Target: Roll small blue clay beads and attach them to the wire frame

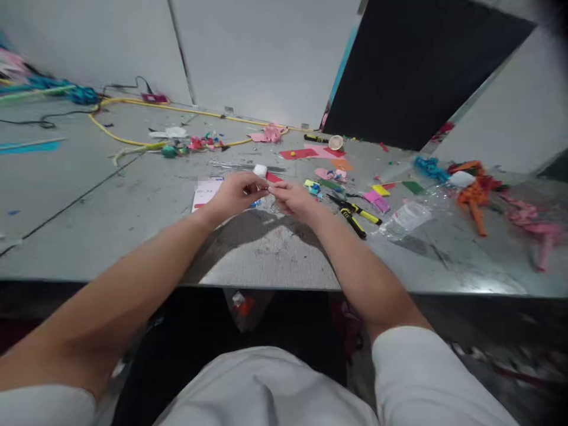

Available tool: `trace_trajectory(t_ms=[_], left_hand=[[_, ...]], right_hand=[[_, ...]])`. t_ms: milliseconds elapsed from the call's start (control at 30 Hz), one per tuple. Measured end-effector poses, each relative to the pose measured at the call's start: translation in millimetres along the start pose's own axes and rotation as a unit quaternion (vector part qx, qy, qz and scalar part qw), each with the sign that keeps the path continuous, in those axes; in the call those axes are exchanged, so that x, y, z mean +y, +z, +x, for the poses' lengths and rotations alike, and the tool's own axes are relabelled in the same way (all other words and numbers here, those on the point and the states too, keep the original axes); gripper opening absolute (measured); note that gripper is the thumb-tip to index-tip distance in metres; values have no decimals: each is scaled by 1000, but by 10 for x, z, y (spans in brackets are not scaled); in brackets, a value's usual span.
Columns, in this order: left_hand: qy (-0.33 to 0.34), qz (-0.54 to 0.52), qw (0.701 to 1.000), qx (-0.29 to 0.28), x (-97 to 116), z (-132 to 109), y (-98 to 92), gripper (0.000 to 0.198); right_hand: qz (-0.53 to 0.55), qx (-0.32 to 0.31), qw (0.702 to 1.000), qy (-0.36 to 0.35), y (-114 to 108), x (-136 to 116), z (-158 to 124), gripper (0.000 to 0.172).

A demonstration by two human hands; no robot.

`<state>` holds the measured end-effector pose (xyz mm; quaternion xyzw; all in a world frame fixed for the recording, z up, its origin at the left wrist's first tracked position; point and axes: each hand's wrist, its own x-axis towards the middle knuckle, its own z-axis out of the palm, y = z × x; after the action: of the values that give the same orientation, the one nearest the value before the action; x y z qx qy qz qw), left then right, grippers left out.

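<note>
Two hands: the left hand (237, 190) and the right hand (295, 198) are meeting at the fingertips above the metal table (266, 257), to the left of the pliers (369, 216).
Finger pose: thumbs and forefingers are pointing toward each other; the remaining fingers are curling.
Grip: whether the fingertips are pinching anything cannot be told; any item there is too small to identify.
Forearms: both are slanting inward from white sleeves (412, 355), the right one passing just left of the pliers.
White block (260, 171): sitting just beyond the fingertips, farther back than the pliers and to their left.
Clear plastic (269, 205): lying below the fingertips, left of the pliers, partly hidden.
White card (207, 190): lying beside the left hand, well left of the pliers; blurred digits are apparently reading 00:34.
Bottle (409, 216): lying just right of the pliers, its pale label showing print too blurred to read.
</note>
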<state>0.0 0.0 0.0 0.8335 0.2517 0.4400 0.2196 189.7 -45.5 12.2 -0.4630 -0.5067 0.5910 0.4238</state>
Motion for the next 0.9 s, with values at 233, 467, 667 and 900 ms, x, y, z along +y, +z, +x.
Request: trace_trajectory(t_ms=[233, 467, 667, 900], left_hand=[[-32, -17, 999, 14, 103, 3, -24, 14], [-136, -131, 981, 53, 205, -20, 26, 17], [-236, -307, 920, 64, 196, -127, 283, 25], [-296, -397, 868, 36, 242, -278, 494, 17]], right_hand=[[13, -15, 1000, 12, -38, -37, -70, 12], [-24, -14, 998, 53, -48, -16, -40, 29], [-78, -37, 996, 36, -132, 25, -142, 20], [-63, -6, 998, -11, -268, 331, -317, 20]])
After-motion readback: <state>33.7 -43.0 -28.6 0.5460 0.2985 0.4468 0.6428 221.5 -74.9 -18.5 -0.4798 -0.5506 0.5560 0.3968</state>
